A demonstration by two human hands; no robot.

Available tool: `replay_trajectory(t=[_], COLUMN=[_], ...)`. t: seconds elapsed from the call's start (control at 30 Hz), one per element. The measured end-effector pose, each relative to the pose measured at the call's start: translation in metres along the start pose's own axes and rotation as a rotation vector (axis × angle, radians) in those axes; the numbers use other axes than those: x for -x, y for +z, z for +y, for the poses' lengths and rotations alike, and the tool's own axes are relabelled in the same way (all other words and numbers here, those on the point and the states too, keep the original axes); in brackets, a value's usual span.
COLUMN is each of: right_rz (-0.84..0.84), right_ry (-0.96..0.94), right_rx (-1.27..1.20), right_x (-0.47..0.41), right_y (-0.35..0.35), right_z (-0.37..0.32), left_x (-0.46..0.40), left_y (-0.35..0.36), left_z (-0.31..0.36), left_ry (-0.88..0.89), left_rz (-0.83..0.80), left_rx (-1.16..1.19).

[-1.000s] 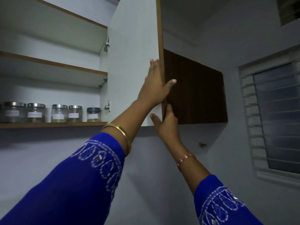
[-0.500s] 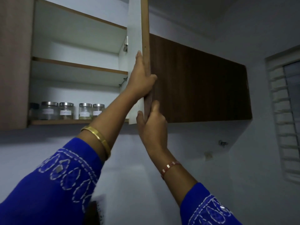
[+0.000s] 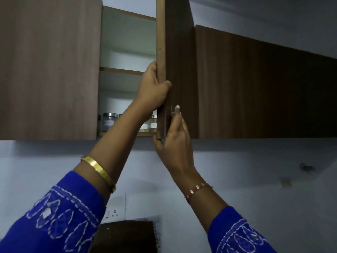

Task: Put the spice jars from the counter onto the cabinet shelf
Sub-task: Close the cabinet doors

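Our left hand (image 3: 152, 88) fingers wrap the cabinet door (image 3: 175, 70) edge while the right hand (image 3: 173, 141) clasps its lower corner, so we risk pinched fingers against the frame, the spice jars (image 3: 109, 122) already on the shelf (image 3: 145, 133).

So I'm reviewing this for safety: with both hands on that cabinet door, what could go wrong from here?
1. The left hand wraps the brown wooden cabinet door at its free edge, fingers on the inner side; closing further could pinch them.
2. The right hand holds the door's bottom corner, also a pinch point.
3. The steel-lidded glass spice jars look near the shelf front; a slam might jolt them.
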State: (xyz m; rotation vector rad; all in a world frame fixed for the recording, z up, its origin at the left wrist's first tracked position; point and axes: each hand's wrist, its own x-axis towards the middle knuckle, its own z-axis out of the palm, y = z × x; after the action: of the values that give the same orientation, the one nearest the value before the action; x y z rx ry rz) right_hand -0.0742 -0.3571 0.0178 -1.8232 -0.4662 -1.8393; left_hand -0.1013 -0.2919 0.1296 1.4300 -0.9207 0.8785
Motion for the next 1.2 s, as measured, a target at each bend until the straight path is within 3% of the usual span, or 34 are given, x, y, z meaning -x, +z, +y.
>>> replay_trajectory(t=[0.53,0.8,0.97,1.1,1.2], right_rz=[0.004,-0.078,-0.087,-0.088,-0.075], right_ry=[-0.111,-0.053,-0.071,-0.096,-0.110], right_rx=[0.269,0.410,0.481,0.565,0.593], right_x=[0.014,0.014,0.013,0.012,0.013], right_y=[0.180,0.252,0.288,0.305,0.316], right_z=[-0.031,-0.033,-0.026,-0.018,-0.012], left_x=[-0.027,-0.039,-0.036,-0.030,-0.025], left_y=[-0.140,-0.190,-0.217,-0.240,-0.244], left_z=[-0.116,-0.175,-0.231,-0.277,-0.298], left_ry=[-0.081,-0.084,0.042,0.043,0.147], left_rz=[0.040,-0.102,-0.028,-0.003,0.013], left_rx=[-0.053,-0.433,-0.777,-0.949,-1.037])
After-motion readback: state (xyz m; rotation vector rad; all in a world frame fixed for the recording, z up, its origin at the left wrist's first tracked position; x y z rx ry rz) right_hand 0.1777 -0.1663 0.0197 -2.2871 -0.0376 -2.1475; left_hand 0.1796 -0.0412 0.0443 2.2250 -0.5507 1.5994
